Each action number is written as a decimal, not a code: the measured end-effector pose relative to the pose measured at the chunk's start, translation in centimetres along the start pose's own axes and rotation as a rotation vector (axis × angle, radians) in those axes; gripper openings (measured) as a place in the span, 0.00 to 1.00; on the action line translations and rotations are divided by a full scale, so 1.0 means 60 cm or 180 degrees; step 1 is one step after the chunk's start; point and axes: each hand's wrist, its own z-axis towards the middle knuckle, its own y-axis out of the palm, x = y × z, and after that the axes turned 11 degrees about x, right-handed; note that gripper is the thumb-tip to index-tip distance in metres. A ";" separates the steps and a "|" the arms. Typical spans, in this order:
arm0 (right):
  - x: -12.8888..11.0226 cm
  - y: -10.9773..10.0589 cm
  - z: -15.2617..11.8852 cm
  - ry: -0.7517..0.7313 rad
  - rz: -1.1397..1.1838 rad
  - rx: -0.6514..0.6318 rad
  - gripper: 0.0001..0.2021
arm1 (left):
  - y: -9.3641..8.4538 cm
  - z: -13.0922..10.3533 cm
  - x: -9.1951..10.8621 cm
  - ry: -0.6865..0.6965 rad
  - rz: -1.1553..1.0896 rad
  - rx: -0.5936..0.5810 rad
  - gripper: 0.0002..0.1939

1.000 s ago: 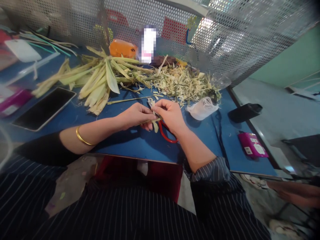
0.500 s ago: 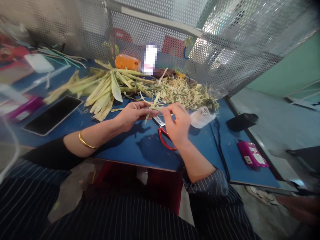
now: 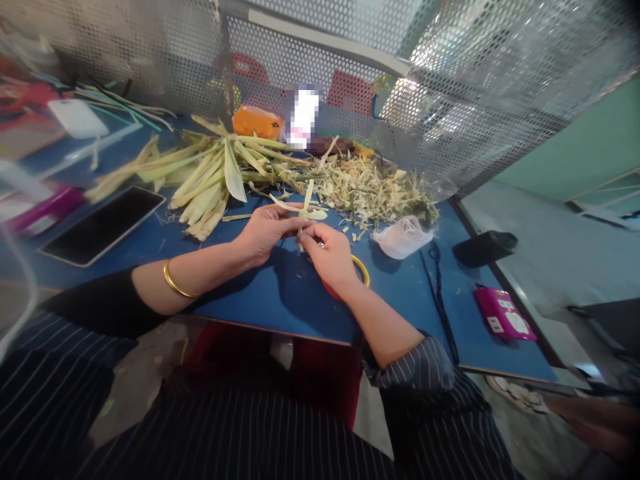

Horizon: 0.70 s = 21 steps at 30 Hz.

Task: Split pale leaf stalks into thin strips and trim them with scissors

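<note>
Between my hands is a small flower-like piece of pale green husk strips (image 3: 309,212), its petals spread upward and to the sides. My left hand (image 3: 265,230) pinches it at the middle. The fingertips of my right hand (image 3: 327,252) close on its short stem just below the left fingers. Under my right hand lie scissors, mostly hidden, with a red handle (image 3: 331,291) showing; a yellow loop (image 3: 362,271) shows on the other side of the wrist. A bundle of white string (image 3: 404,238) sits to the right of my right hand.
Long husk leaves (image 3: 200,193) and a heap of shredded husk (image 3: 370,190) lie behind my hands. A dark phone (image 3: 103,225) is at left. An orange packet (image 3: 257,122) stands by the perforated metal screen (image 3: 320,40). At right are a black object (image 3: 485,248) and a purple box (image 3: 505,312).
My right hand has moved left and down to the stem below my left fingers. The husk piece now stands upright with its petals fanned out. More of the yellow loop shows.
</note>
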 end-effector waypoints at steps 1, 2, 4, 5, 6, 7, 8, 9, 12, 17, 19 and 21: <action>0.000 0.000 0.000 -0.0082 -0.0030 -0.0030 0.09 | 0.000 0.000 0.000 0.0020 0.0019 0.0062 0.17; 0.001 -0.001 0.000 -0.0152 -0.0045 -0.0066 0.09 | 0.000 -0.001 0.000 0.0035 0.0032 0.0122 0.17; 0.000 -0.001 0.000 -0.0255 -0.0029 -0.0130 0.08 | 0.000 -0.002 0.000 0.0049 0.0033 0.0251 0.18; -0.001 -0.002 0.000 -0.0288 -0.0007 -0.0157 0.08 | -0.001 -0.002 0.000 0.0041 0.0029 0.0306 0.19; -0.002 -0.002 0.000 -0.0307 0.0017 -0.0181 0.08 | -0.002 -0.002 -0.001 0.0022 0.0026 0.0346 0.18; -0.003 -0.003 0.000 -0.0321 0.0040 -0.0207 0.08 | -0.003 -0.002 -0.001 0.0004 0.0021 0.0373 0.18; -0.004 -0.003 -0.001 -0.0328 0.0057 -0.0232 0.08 | -0.004 -0.002 -0.002 -0.0010 0.0016 0.0384 0.17; -0.006 -0.003 -0.001 -0.0332 0.0066 -0.0252 0.08 | -0.005 -0.001 -0.002 -0.0024 0.0019 0.0382 0.16; -0.007 -0.004 -0.002 -0.0334 0.0059 -0.0280 0.08 | -0.005 0.000 -0.002 -0.0031 0.0022 0.0369 0.14; -0.007 -0.002 -0.004 -0.0328 -0.0041 -0.0232 0.08 | -0.004 0.000 0.002 -0.0155 0.0052 0.0320 0.16; -0.008 -0.002 -0.005 -0.0282 -0.0093 -0.0200 0.08 | -0.006 0.002 0.005 -0.0243 0.0089 0.0211 0.18; -0.008 -0.004 -0.004 -0.0194 -0.0147 -0.0136 0.08 | -0.009 0.005 0.010 -0.0314 0.0099 0.0038 0.18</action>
